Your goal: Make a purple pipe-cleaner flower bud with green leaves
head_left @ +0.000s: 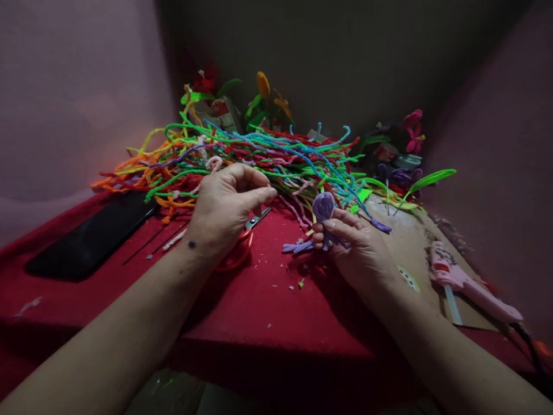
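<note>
Left hand: the left hand point(228, 204) is raised just above the table, in front of the pile. Its fingers point(259, 196) are curled in, with thumb and forefinger tips pressed together. Whether anything thin is caught between them cannot be told.
Right hand: the right hand point(360, 248) is lower and to the right, palm turned inward. Its fingers point(341, 222) are pinching the purple pipe-cleaner piece with a coiled round head point(324, 206) by its stem.
Purple piece: upright in the grip, the round coil standing above the fingertips. Loose purple ends stick out to the left, just over the cloth.
Table: a red cloth-covered table point(276, 311), sprinkled with small fuzzy clippings.
Pile: a big tangled heap of green, blue, red, orange and pink pipe cleaners point(259, 155) lies across the back of the table, just behind both hands.
Scissors: red-handled metal scissors point(244, 242) lie flat, partly under the left wrist, blades pointing toward the pile.
Black slab: a flat black rectangular object point(93, 236) lies at the left, well apart from the hands.
Board: a brown cardboard sheet point(406, 236) lies under and beyond the right hand.
Glue gun: a pink plastic glue gun point(466, 285) rests on the cardboard's right edge.
Background: finished pipe-cleaner flowers point(410, 129) stand behind the pile.
</note>
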